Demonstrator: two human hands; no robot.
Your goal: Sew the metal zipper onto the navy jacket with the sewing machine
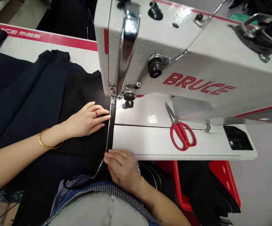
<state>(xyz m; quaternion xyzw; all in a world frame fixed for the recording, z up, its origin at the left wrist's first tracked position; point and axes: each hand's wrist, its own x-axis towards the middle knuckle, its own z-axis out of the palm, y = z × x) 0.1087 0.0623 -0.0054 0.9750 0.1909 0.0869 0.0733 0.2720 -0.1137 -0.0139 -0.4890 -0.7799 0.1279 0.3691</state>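
Black garment (79, 150): As it lay spread over the left of the sewing table (140, 141), we found its edge running up to the sewing machine (197, 62).
Zipper (108, 128): We saw silver teeth along that edge, from a brass-coloured piece (113, 101) beneath the machine's front end, straight toward the person, then slanting off by the right hand.
Left hand (92, 121): We noted it palm down, fingers extended and slightly spread, pressing on the cloth with fingertips at the teeth; it grasped nothing.
Right hand (124, 169): We observed its fingers bent together over the zipper tape at the table's front edge; with the thumb's contact hidden, we could not tell whether it gripped.
Scissors (183, 133): We recorded them, red-handled, lying right of the zipper, well apart from both hands.
Ruler strip (187, 157): We located it along the table's front edge.
Red bin (177, 188): We found dark cloth (201, 194) in it, below the table.
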